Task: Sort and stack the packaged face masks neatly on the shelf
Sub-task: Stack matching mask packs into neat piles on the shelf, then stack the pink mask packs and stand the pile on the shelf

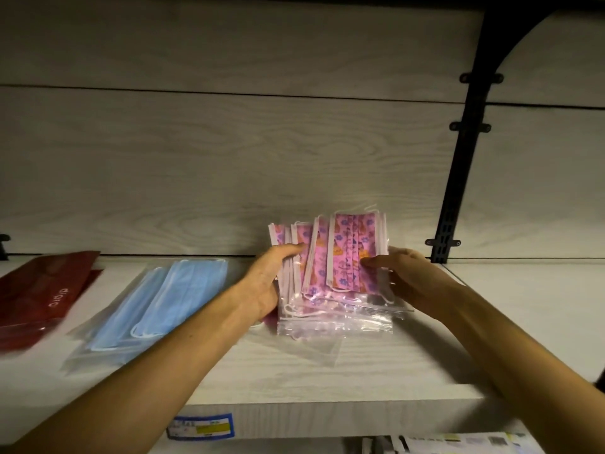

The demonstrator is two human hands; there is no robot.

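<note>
Several clear packets of pink patterned face masks (343, 253) are fanned out and tilted up over the pale wooden shelf (294, 371). My left hand (268, 283) grips the fan's left side, thumb on the front. My right hand (402, 276) holds the right side, its thumb pressing on the front packet. Their clear lower flaps rest on the shelf. To the left lie packets of light blue masks (163, 296) flat on the shelf, overlapping. Further left lie dark red packets (36, 296).
A black metal upright with bracket (465, 158) stands at the back right of the shelf. The wood-grain back panel (229, 158) closes the rear. A blue and yellow price label (201, 425) sits on the shelf's front edge. More packaged goods show below at the bottom right.
</note>
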